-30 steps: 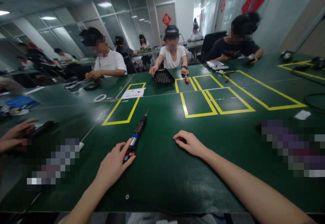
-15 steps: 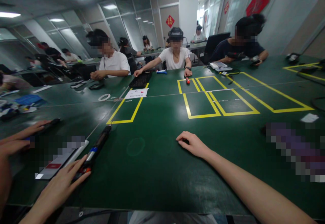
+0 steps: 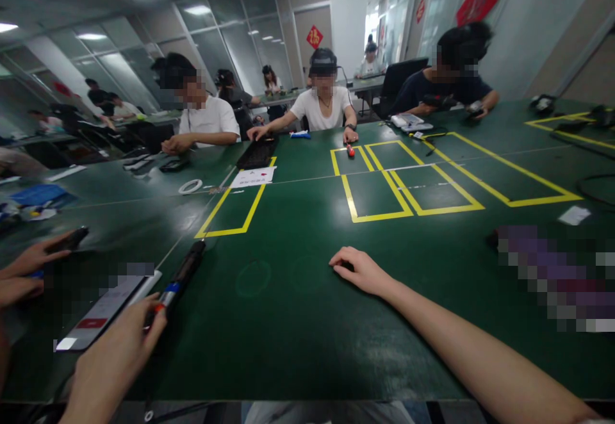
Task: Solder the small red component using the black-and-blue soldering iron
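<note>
My left hand (image 3: 113, 347) is closed round the rear end of an electric screwdriver (image 3: 180, 277), black with a blue band and an orange-red ring. It slants over the green table with its thin metal tip pointing away from me, and my fingers partly cover its back end. Just left of that hand lies a flat grey-and-white device (image 3: 103, 312), partly blurred out. My right hand (image 3: 358, 270) rests on the tabletop, fingers loosely curled with a gap at the thumb and nothing in them.
Yellow tape outlines (image 3: 377, 219) mark the table (image 3: 288, 347). A white tape roll (image 3: 191, 186), a paper sheet (image 3: 253, 177) and a black tray (image 3: 257, 153) lie farther off. A co-worker's hands (image 3: 31, 264) are at far left; several people sit opposite. A pixelated object (image 3: 552, 277) lies at right.
My left hand has gone from lying spread over the back of the electric screwdriver to closing round it. The right hand stays in place. The view has shifted slightly.
</note>
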`<state>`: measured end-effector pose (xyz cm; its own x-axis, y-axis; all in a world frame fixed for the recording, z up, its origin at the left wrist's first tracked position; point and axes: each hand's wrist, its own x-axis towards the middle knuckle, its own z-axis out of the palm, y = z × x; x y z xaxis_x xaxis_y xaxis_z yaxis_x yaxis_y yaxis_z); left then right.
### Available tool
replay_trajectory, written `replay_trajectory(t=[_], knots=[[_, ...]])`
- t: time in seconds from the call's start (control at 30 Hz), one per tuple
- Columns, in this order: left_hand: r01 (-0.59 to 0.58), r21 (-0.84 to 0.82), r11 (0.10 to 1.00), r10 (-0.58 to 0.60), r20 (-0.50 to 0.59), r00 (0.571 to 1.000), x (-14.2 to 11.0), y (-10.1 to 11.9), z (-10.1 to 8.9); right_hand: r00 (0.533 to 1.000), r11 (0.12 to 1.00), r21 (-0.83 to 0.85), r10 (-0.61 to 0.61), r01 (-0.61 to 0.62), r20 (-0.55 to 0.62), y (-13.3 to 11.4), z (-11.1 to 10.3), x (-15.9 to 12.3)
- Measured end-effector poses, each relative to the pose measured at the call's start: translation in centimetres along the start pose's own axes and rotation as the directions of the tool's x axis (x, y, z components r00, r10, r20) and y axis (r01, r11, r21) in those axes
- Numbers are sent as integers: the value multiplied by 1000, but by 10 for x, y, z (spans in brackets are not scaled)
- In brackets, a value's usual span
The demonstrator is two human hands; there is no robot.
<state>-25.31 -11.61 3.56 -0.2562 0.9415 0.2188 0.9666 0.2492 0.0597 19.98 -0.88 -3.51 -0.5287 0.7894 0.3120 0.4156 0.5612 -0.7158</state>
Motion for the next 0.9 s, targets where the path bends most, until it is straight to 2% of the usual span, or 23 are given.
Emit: replay_trajectory(t=[0.07, 0.1, 0.17, 0.3, 0.43, 0.5, 0.6, 0.73, 0.9], knots=[[-7, -14, 1000, 8, 28, 1000, 0, 39, -4, 1000, 1000, 5, 1, -1, -1, -1, 0, 1], [-41, -75, 996, 45, 59, 997, 0, 62, -5, 1000, 1000, 7, 3, -3, -2, -1, 0, 1], [-175, -269, 947, 208, 100, 973, 2, 110, -5, 1000, 1000, 21, 1, -1, -1, 0, -1, 1], [-398, -501, 769, 499, 80, 863, 12, 199, 1, 1000, 995, 104, 5, -6, 8, 6, 1, 1], [-497, -623, 604, 666, 51, 744, 27, 261, 16, 994, 957, 281, 96, -77, -57, 10, 4, 1], [-464, -699, 544, 706, 83, 703, 31, 279, 28, 991, 931, 357, 113, -80, -73, 10, 4, 2], [-323, -825, 464, 729, 149, 668, 32, 291, 48, 989, 917, 388, 127, -89, -74, 10, 4, 3], [-217, -895, 389, 727, 153, 669, 29, 287, 67, 990, 917, 389, 126, -92, -62, 13, 4, 3], [-194, -902, 385, 726, 167, 667, 28, 281, 74, 993, 924, 374, 109, -84, -47, 15, 5, 2]])
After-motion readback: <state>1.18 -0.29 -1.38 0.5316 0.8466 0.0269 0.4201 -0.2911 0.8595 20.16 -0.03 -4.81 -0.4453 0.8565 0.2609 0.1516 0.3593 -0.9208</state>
